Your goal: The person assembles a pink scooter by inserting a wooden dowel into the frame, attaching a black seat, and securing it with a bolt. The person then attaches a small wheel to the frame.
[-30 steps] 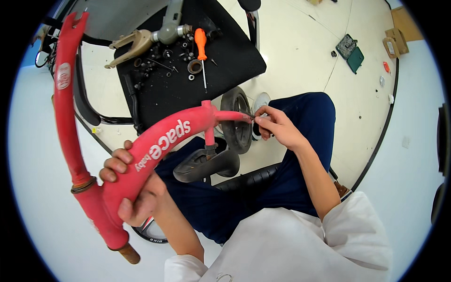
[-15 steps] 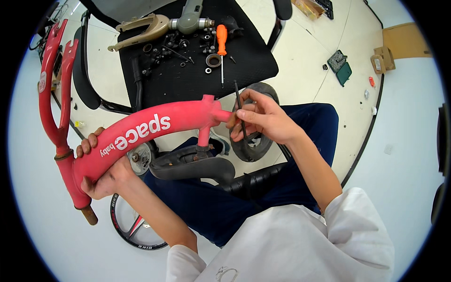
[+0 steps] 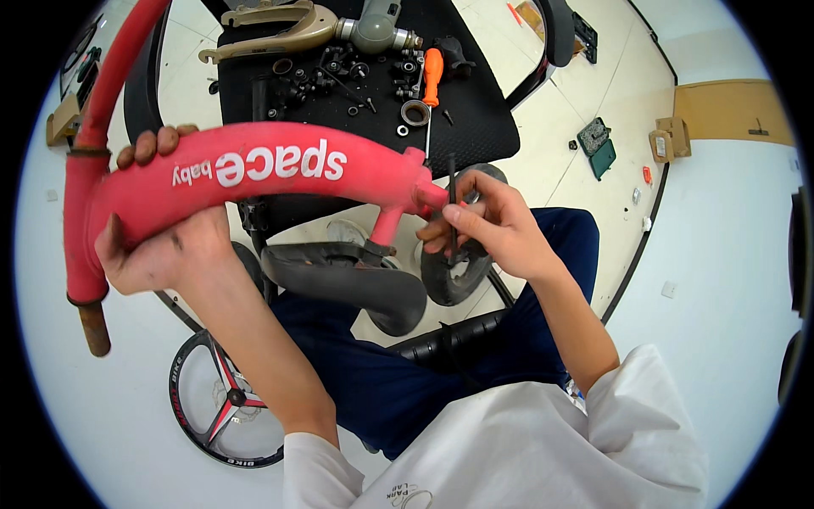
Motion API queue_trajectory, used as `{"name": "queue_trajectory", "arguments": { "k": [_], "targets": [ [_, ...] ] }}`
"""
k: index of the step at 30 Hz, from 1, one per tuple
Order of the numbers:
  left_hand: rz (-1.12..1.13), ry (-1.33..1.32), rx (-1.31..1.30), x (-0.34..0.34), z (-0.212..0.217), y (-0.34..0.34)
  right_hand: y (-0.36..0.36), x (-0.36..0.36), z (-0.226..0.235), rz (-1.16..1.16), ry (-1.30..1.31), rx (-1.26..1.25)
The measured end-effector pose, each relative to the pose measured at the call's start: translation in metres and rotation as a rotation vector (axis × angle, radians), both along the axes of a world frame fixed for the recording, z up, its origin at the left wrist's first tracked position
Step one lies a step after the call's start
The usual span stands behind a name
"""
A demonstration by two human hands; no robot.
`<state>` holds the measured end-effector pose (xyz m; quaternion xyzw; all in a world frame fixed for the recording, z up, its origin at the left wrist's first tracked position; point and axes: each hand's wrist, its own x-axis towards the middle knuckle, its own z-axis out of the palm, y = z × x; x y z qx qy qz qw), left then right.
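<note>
A pink children's bike frame (image 3: pixel 373 174) is held up across my lap, with its pink fork (image 3: pixel 106 93) in the head tube at the left. My left hand (image 3: pixel 165 246) wraps around the thick main tube near the head tube, thumb below and fingertips over the top. A black saddle (image 3: pixel 339 276) hangs under the frame on its seat tube. At the frame's right end, my right hand (image 3: pixel 500 222) pinches a thin black rod (image 3: pixel 452 174), standing nearly upright beside the short tube stub. Whether the rod touches the stub I cannot tell.
Ahead stands a black chair (image 3: pixel 483 136) bearing a tan fork (image 3: pixel 288 30), an orange-handled screwdriver (image 3: pixel 433 76) and several loose bolts and rings. A small dark wheel (image 3: pixel 434 284) is behind my right hand. A spoked wheel (image 3: pixel 227 416) lies lower left; a green case (image 3: pixel 600 157) lies open on the floor.
My left hand has raised the frame's head end and shifted it left, so the frame lies more level. My right hand has moved slightly right and down, still pinching the rod. The view has shifted too.
</note>
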<state>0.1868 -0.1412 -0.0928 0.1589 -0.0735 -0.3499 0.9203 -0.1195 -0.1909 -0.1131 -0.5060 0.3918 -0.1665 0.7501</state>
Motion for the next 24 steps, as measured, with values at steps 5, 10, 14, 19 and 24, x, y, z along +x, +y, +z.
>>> {"name": "queue_trajectory", "arguments": {
  "k": [5,10,14,19,24],
  "targets": [
    [-0.001,-0.027,0.105,-0.003,0.010,-0.043,0.004,0.003,-0.022,-0.132,-0.030,0.135],
    [-0.168,-0.048,0.155,0.010,0.006,-0.085,0.004,0.015,-0.045,-0.275,-0.066,0.103],
    [-0.208,-0.090,0.239,0.018,-0.003,-0.107,0.005,0.020,-0.048,-0.279,-0.141,0.175],
    [-0.258,-0.121,0.302,0.020,-0.019,-0.126,0.001,0.029,-0.050,-0.288,-0.193,0.176],
    [-0.272,-0.130,0.363,0.022,-0.038,-0.134,-0.008,0.023,-0.060,-0.186,-0.170,0.137]
  ]
}}
